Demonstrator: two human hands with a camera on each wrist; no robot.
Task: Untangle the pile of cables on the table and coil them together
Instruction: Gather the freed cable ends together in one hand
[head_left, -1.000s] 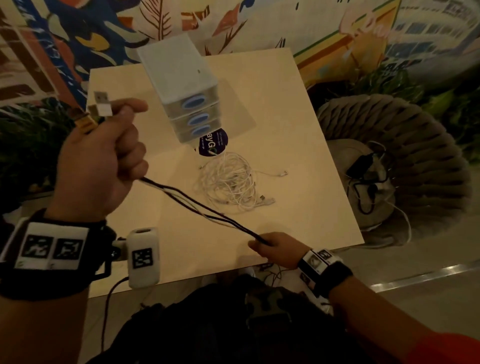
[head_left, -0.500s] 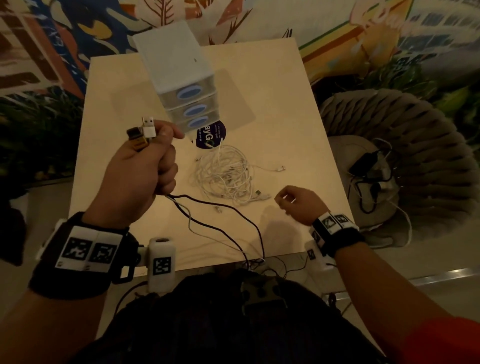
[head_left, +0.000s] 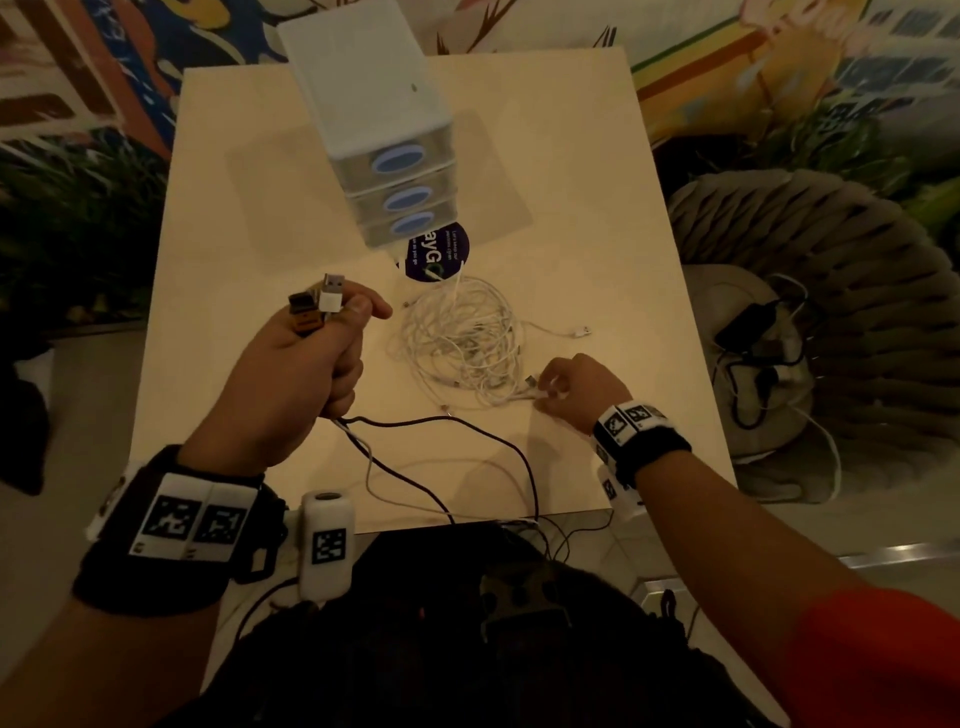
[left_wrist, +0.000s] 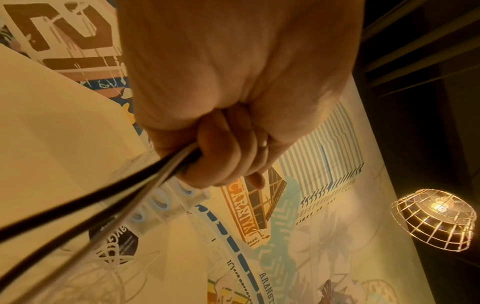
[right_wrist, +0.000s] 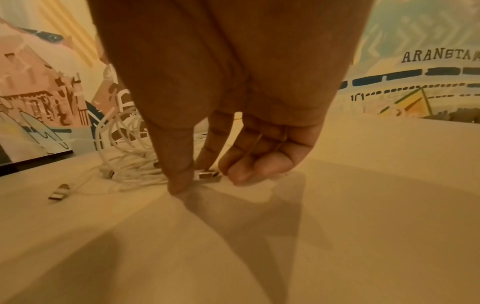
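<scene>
A left hand (head_left: 296, 374) fists black and white cables (head_left: 415, 431), plugs up, at eight o'clock; the right hand (head_left: 576, 389) pinches a connector (right_wrist: 207, 174) at four o'clock beside the white tangle (head_left: 462, 338); drawer unit (head_left: 374, 119) at twelve.

Left hand (head_left: 291, 379) fisted, right hand (head_left: 576, 389) pinching

dim room, painted mural wall (head_left: 779, 78), pale square table (head_left: 597, 234), perhaps a woven chair (head_left: 857, 260), caged pendant lamp (left_wrist: 432, 219)
</scene>
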